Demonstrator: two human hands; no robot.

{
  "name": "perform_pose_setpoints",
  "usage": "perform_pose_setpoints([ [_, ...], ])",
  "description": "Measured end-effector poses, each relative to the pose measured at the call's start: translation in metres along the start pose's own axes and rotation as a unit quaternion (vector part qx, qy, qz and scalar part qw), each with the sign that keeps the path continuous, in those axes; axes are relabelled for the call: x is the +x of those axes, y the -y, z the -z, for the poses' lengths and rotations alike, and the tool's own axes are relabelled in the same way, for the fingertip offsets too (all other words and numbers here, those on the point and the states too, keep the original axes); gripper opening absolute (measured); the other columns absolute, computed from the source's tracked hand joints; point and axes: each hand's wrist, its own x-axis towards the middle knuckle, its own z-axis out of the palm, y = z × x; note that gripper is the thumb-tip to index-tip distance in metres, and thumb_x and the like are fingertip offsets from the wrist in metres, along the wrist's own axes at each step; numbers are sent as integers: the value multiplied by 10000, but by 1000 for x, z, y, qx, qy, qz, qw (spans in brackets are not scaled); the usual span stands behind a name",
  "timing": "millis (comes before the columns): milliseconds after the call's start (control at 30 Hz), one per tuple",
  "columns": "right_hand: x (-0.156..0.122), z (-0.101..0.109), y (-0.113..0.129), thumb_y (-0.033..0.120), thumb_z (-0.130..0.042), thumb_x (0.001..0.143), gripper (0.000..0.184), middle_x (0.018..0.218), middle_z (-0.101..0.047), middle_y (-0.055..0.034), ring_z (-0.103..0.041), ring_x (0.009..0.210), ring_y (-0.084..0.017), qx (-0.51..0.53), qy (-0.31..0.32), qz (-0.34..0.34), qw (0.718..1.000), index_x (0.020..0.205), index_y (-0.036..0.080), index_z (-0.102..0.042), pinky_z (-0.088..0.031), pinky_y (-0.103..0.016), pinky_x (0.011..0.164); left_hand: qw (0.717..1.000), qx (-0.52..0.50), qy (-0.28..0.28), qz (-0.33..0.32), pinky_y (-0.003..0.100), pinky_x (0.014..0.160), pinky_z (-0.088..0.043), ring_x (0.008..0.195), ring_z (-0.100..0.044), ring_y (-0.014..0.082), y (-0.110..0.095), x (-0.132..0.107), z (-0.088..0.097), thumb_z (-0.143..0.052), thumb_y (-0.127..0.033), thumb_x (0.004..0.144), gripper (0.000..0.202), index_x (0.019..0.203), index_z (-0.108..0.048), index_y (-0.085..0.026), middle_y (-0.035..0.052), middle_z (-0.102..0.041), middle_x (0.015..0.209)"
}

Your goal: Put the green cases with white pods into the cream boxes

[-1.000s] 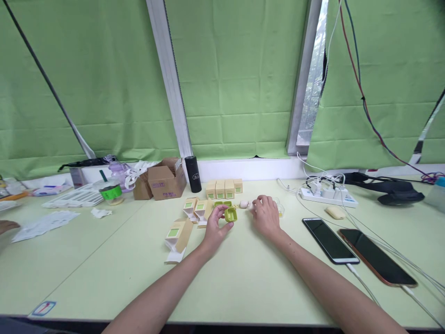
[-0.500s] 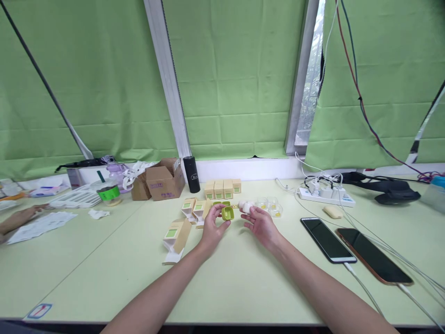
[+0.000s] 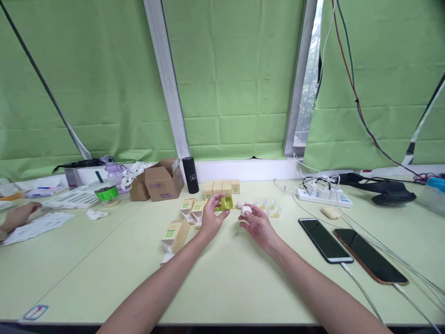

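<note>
My left hand (image 3: pixel 213 217) is closed on a small olive-green square case (image 3: pixel 227 202), its hollow side facing me. Just across a gap, my right hand (image 3: pixel 259 225) pinches a small white rounded piece (image 3: pixel 246 210) between thumb and fingers. Another white piece (image 3: pixel 240 204) shows right behind it. Clear round cups (image 3: pixel 274 211) with yellow spots lie beyond my right fingers. Left of my left hand are opened cardboard boxes with green windows, the nearest one (image 3: pixel 175 233) lying with its flap out. A row of similar boxes (image 3: pixel 218 187) stands behind.
On the right lie two phones (image 3: pixel 326 240) on cables, a cream oval object (image 3: pixel 330 213) and a power strip (image 3: pixel 325 197). A black bottle (image 3: pixel 190 175), a brown carton (image 3: pixel 164 181) and a drink cup (image 3: pixel 108 192) stand at the back left. Another person's hand (image 3: pixel 21 215) rests over papers.
My left hand has raised and tipped the green case slightly. My right hand has turned the white piece and drawn it a little lower. The other person's hand at far left has shifted.
</note>
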Motion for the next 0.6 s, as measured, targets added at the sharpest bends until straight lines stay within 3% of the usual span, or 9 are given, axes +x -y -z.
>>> perform_pose_setpoints([
  [267, 8, 8, -6, 370, -990, 560, 469, 808, -643, 9, -557, 615, -103, -49, -32, -1, 998, 904, 181, -733, -435, -229, 485, 999, 43, -1, 14, 380, 988, -450, 1177, -651, 263, 21, -17, 1, -756, -160, 721, 452, 1152, -625, -204, 98, -707, 1219],
  [433, 10, 13, -3, 372, -957, 567, 470, 984, -732, -80, -621, 675, -133, -69, -42, -43, 996, 935, 155, -759, -498, -241, 503, 996, 83, 20, 14, 400, 998, -456, 1166, -636, 261, 28, -22, 2, -734, -152, 738, 465, 1191, -648, -214, 101, -688, 1242],
  [600, 8, 10, 2, 275, -919, 536, 466, 955, -749, -88, -671, 748, -183, -55, -10, -46, 997, 962, 156, -773, -534, -260, 534, 994, 108, 31, 8, 401, 989, -459, 1150, -632, 255, 29, -25, 0, -747, -180, 769, 465, 1222, -654, -225, 99, -680, 1242],
])
